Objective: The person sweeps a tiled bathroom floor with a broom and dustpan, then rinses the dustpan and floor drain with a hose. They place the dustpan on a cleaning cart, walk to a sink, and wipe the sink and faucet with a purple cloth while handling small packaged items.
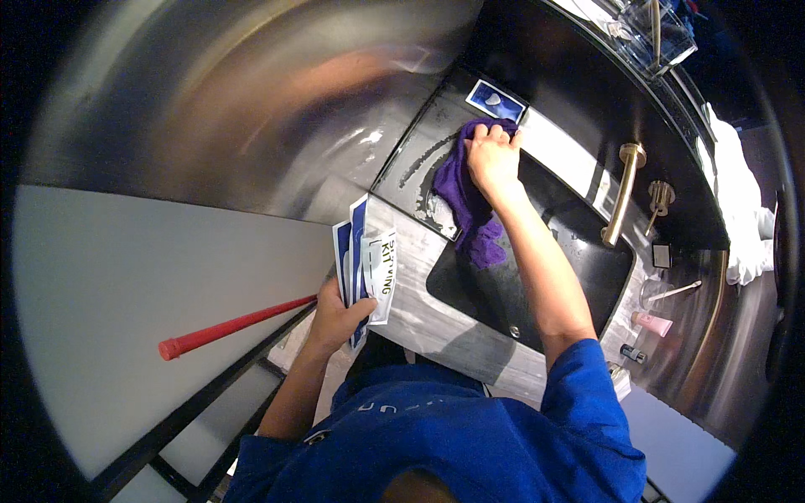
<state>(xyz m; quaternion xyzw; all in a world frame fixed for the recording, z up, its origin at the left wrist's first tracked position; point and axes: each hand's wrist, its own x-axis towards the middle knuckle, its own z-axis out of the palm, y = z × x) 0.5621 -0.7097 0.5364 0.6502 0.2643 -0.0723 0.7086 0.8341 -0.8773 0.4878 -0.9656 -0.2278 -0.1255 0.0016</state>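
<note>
My left hand (339,317) grips several flat blue-and-white packets (358,245), among them a white printed packet (381,276). A red rod (239,326) runs up to that hand; whether the fingers hold it too, I cannot tell. Under my right hand (494,154) a crumpled purple cloth (462,182) is pressed against a dark, wet, glossy surface (434,141) at the back left of the washbasin. The cloth's lower end hangs over the edge of the black basin (484,302). Just beyond the fingers lies one blue packet with a white border (481,94).
A brass spout (621,195) and a brass lever (659,198) project from the dark wall. Right of the basin are a toothbrush (674,292), a pink tube (652,324) and a small dark bottle (633,353). Clear glass containers (660,41) and white cloth (739,201) sit along the ledge.
</note>
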